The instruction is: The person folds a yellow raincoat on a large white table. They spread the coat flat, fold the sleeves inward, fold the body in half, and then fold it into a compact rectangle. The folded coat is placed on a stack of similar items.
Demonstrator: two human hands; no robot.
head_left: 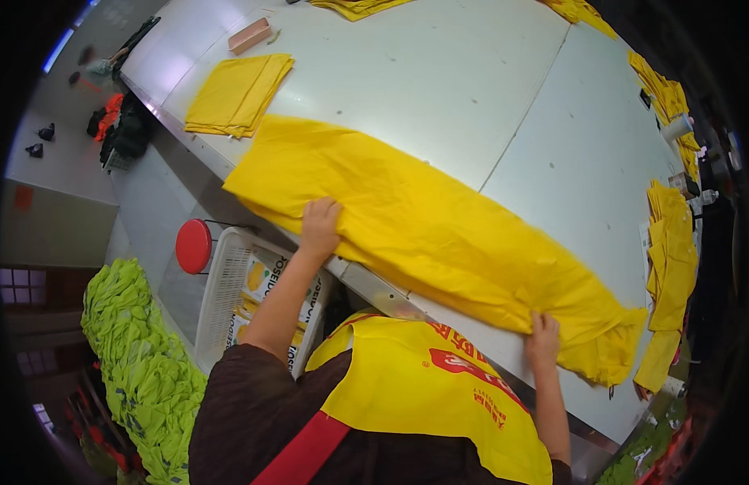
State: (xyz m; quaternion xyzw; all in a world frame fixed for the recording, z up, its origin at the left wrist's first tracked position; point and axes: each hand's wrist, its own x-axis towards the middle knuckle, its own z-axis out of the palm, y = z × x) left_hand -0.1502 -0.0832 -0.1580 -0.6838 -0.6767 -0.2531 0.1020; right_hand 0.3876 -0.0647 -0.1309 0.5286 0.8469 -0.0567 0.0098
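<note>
A long piece of yellow fabric (439,218), folded lengthwise and lightly creased, lies slantwise along the near edge of the white table (439,97). It looks like a coated garment, but its exact kind does not show. Toward its left end, my left hand (319,228) grips the near edge, fingers bent over the cloth. My right hand (543,339) pinches the same edge near the bunched right end, thumb and fingers closed. Beyond the left end sits a flat stack of folded yellow pieces (239,94).
A pink box (250,35) stands at the far left. More yellow pieces (670,250) lie along the right edge near a thread cone (678,128). Below left are a white basket (213,303) of printed packages, a red stool (194,246) and a lime-green fabric heap (140,364).
</note>
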